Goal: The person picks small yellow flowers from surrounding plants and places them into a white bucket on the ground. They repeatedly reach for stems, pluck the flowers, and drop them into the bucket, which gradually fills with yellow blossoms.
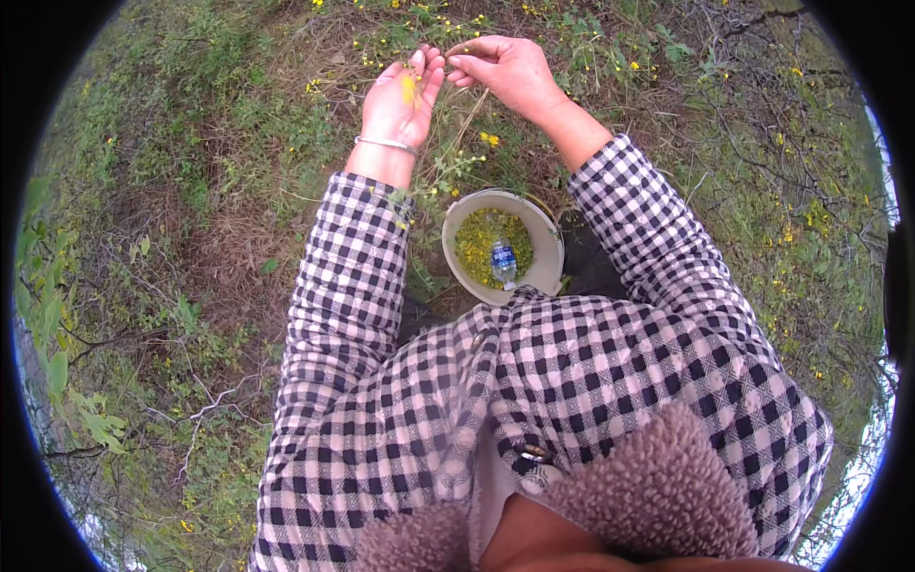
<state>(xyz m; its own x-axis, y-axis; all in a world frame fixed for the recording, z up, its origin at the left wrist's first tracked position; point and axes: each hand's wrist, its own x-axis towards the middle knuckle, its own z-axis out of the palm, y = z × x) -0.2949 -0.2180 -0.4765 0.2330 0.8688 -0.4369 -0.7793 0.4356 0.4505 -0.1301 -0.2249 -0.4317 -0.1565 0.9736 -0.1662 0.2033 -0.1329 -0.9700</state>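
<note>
My left hand (396,110) is turned palm up, its fingers curled into a cup, with a few yellow flowers (409,90) lying in it. A pale bracelet circles that wrist. Fingertip to fingertip with it, my right hand (510,78) is closed in a pinch at a thin flower stem; the exact spot it grips is small and partly hidden. Leafy stems with small yellow blooms (459,164) stand below and beside both hands. Between my legs sits a pale bucket (548,250), partly filled with yellow-green flower heads (474,236). A clear plastic bottle (503,262) with a blue label lies on them.
Dry grass and low green plants cover the ground around me. More yellow flowers (634,66) grow ahead of my hands. Bare, tangled twigs (767,124) stand at the right, and a thin branch (214,408) lies at the left near broad green leaves (57,372).
</note>
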